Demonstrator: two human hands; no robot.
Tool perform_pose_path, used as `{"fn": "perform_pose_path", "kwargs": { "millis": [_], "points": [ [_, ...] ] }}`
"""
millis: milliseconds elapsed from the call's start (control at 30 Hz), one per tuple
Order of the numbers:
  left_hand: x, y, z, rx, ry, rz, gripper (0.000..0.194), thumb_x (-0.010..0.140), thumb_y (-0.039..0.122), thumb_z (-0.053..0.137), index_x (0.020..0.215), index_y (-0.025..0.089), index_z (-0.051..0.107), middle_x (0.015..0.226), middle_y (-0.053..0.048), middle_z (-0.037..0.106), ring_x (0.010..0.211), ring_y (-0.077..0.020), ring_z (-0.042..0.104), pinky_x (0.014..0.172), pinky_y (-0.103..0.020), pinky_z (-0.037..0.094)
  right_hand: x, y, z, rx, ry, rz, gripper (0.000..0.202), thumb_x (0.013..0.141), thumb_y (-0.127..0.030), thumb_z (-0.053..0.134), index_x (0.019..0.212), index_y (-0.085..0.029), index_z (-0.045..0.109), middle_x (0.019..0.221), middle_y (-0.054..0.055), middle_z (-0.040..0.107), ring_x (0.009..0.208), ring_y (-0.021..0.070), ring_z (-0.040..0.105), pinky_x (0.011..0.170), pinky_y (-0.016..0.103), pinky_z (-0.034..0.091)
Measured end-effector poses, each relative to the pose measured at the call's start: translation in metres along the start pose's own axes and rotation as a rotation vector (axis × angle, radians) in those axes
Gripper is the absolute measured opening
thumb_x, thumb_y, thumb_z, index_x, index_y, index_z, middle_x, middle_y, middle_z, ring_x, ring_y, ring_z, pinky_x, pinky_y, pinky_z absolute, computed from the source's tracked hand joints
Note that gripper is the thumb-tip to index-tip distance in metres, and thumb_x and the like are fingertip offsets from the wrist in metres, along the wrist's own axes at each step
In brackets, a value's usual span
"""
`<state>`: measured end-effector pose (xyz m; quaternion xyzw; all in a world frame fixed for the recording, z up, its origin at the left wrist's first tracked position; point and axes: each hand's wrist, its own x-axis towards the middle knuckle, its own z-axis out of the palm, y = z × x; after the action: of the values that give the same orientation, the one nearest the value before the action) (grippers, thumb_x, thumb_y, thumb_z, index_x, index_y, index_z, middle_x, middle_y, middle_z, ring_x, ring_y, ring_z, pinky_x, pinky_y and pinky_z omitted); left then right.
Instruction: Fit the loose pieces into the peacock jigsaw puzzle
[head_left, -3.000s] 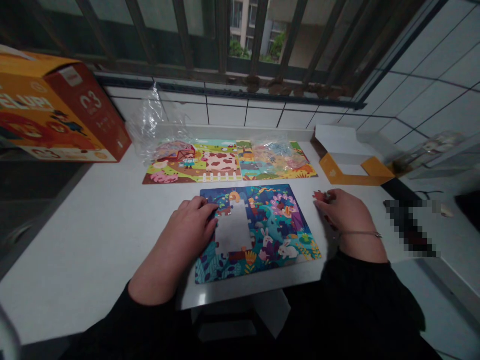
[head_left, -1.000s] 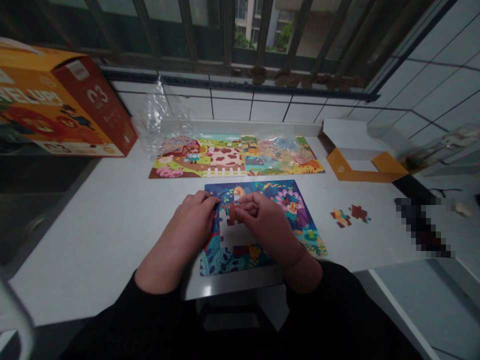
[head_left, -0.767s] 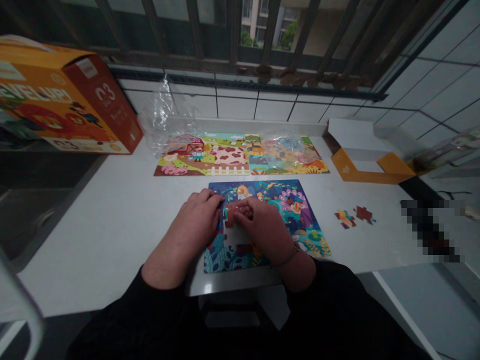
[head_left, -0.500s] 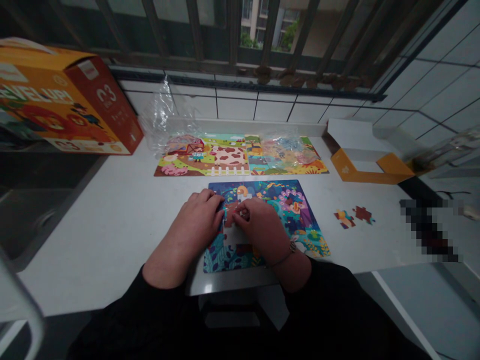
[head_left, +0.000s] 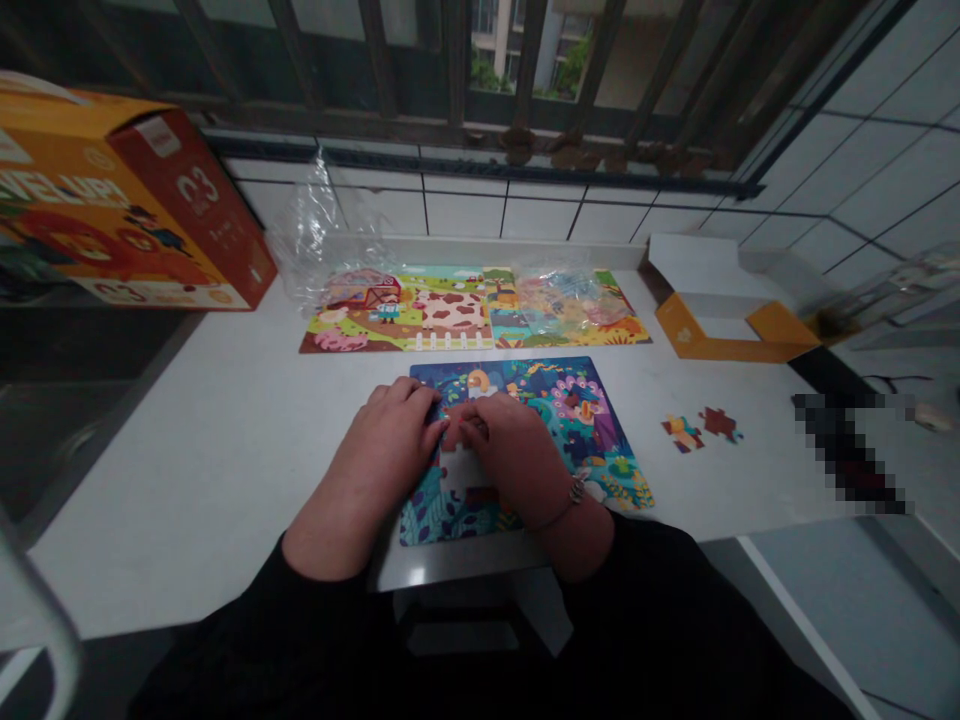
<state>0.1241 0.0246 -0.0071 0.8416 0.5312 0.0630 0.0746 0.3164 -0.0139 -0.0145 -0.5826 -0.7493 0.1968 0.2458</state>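
Observation:
A dark blue jigsaw puzzle [head_left: 604,430] with a peacock and plants lies in front of me, with a pale gap at its left middle. At the top of that gap is a brown puzzle piece [head_left: 452,438], partly covered by fingers. My right hand [head_left: 517,445] reaches over the puzzle, thumb and fingers curled together on this piece. Resting across the puzzle's left edge is my left hand [head_left: 394,425], its fingers laid out flat and its thumb beside the brown piece. Two loose puzzle pieces, one multicoloured [head_left: 682,433] and one brown [head_left: 720,424], lie to the right.
Behind the puzzle lie a farm picture with a cow [head_left: 450,310] and another picture under clear plastic [head_left: 566,295]. A crumpled plastic bag [head_left: 319,235] stands near an orange box [head_left: 202,210] at left. An open yellow box [head_left: 720,345] sits at back right.
My right hand's fingers have shifted slightly on the brown piece, and my left thumb now lies closer to it. The whole view has moved a little.

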Motion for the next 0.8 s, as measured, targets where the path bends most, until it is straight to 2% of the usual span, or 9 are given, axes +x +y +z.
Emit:
{"fn": "perform_pose_path", "kwargs": {
  "millis": [100,233,300,367,467,567,633,700,800],
  "points": [
    [0.000,-0.001,0.001,-0.006,0.023,-0.002,0.030,0.105,0.026,0.069,0.133,0.017,0.075,0.131,-0.017,0.072,0.116,-0.0355,0.066,0.105,-0.049,0.056,-0.002,0.002,0.001,-0.006,-0.010,-0.050,0.013,0.109,-0.027,0.074,0.098,-0.022,0.080,0.101,0.005,0.076,0.102,0.0231,0.069,0.089,0.034,0.049],
    [0.000,0.000,-0.001,0.005,0.009,-0.009,0.026,0.106,0.026,0.067,0.129,0.016,0.075,0.129,-0.017,0.071,0.114,-0.0349,0.067,0.103,-0.048,0.057,-0.004,0.002,0.002,-0.027,-0.032,-0.109,0.011,0.107,-0.031,0.078,0.102,-0.021,0.079,0.107,0.007,0.075,0.104,0.0235,0.070,0.091,0.035,0.053],
    [0.001,0.001,-0.002,0.011,-0.009,-0.015,0.025,0.106,0.025,0.066,0.127,0.015,0.074,0.129,-0.017,0.071,0.115,-0.0350,0.067,0.103,-0.049,0.057,-0.005,0.003,-0.007,-0.077,-0.046,-0.130,0.011,0.108,-0.029,0.075,0.100,-0.022,0.079,0.109,0.008,0.076,0.105,0.0239,0.070,0.093,0.036,0.054],
    [0.002,0.002,-0.003,0.018,-0.023,-0.016,0.023,0.107,0.026,0.066,0.125,0.015,0.074,0.129,-0.018,0.071,0.115,-0.0358,0.067,0.104,-0.050,0.056,-0.007,0.008,-0.029,-0.181,-0.040,-0.090,0.015,0.110,-0.025,0.069,0.099,-0.022,0.079,0.110,0.009,0.078,0.107,0.0249,0.071,0.095,0.037,0.053],
    [0.002,0.001,-0.004,0.021,-0.021,-0.001,0.024,0.106,0.029,0.067,0.125,0.016,0.075,0.128,-0.018,0.071,0.117,-0.0373,0.066,0.104,-0.051,0.056,-0.019,0.038,-0.083,-0.414,0.010,0.164,0.021,0.112,-0.026,0.064,0.103,-0.019,0.082,0.109,0.012,0.081,0.104,0.0271,0.073,0.090,0.038,0.052],
    [0.001,0.000,-0.004,-0.005,-0.012,0.021,0.026,0.104,0.032,0.071,0.125,0.017,0.075,0.128,-0.017,0.071,0.118,-0.0374,0.066,0.105,-0.052,0.056,-0.041,0.095,-0.140,-0.610,0.101,0.611,0.023,0.108,-0.032,0.069,0.118,-0.017,0.083,0.113,0.016,0.083,0.102,0.0311,0.076,0.083,0.039,0.051],
    [0.001,-0.001,-0.003,-0.029,-0.012,0.015,0.029,0.102,0.035,0.075,0.125,0.018,0.075,0.128,-0.017,0.071,0.119,-0.0379,0.066,0.106,-0.053,0.056,-0.060,0.136,-0.167,-0.638,0.120,0.841,0.031,0.107,-0.030,0.068,0.131,-0.015,0.080,0.117,0.018,0.083,0.103,0.0315,0.077,0.081,0.039,0.050],
    [0.001,-0.003,0.000,-0.054,-0.010,0.005,0.035,0.100,0.037,0.077,0.127,0.016,0.075,0.130,-0.018,0.070,0.120,-0.0388,0.066,0.107,-0.054,0.056,-0.077,0.170,-0.182,-0.643,0.094,0.969,0.038,0.104,-0.032,0.072,0.136,-0.012,0.078,0.122,0.024,0.082,0.106,0.0330,0.077,0.081,0.040,0.050],
    [0.001,-0.006,0.006,-0.072,0.022,0.017,0.037,0.099,0.038,0.076,0.128,0.015,0.076,0.130,-0.019,0.070,0.120,-0.0389,0.066,0.107,-0.053,0.056,-0.090,0.196,-0.185,-0.576,-0.019,0.978,0.031,0.104,-0.035,0.073,0.123,-0.012,0.082,0.118,0.026,0.082,0.102,0.0330,0.076,0.081,0.041,0.050]
  ]
}}
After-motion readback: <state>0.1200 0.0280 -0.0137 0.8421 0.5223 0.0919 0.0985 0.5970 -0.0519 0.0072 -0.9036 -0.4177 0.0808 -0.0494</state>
